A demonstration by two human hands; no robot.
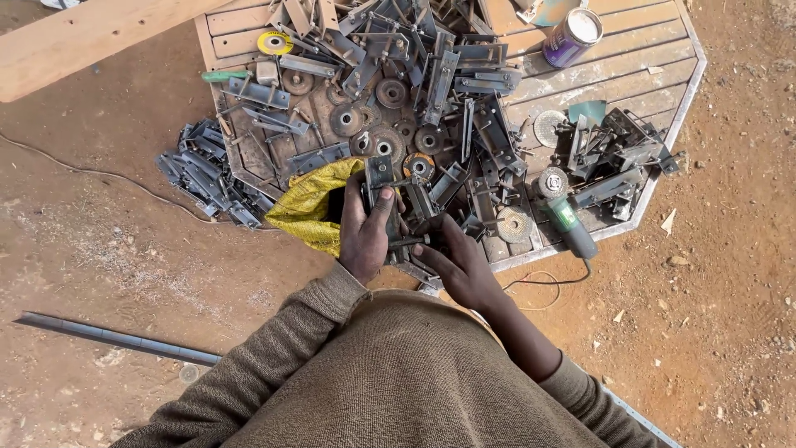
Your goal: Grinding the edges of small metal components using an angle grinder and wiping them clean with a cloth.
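steel bracket (380, 176) sits upright at the table's (663, 50) near edge, left hand (362, 232) fingers wrapped around it. right hand (458, 264) pinches a bolt (406, 241) beside it. fitting looks unfinished; many loose brackets (203, 174) remain.

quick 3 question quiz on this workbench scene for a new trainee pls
1. True or false: the left hand grips a flat grey metal bracket.
2. What lies right of the right hand: A) green-bodied angle grinder B) red hammer C) blue drill?
3. Fill in: the crumpled cloth beside the left hand is ____ in colour.

Key: 1 true; 2 A; 3 yellow.
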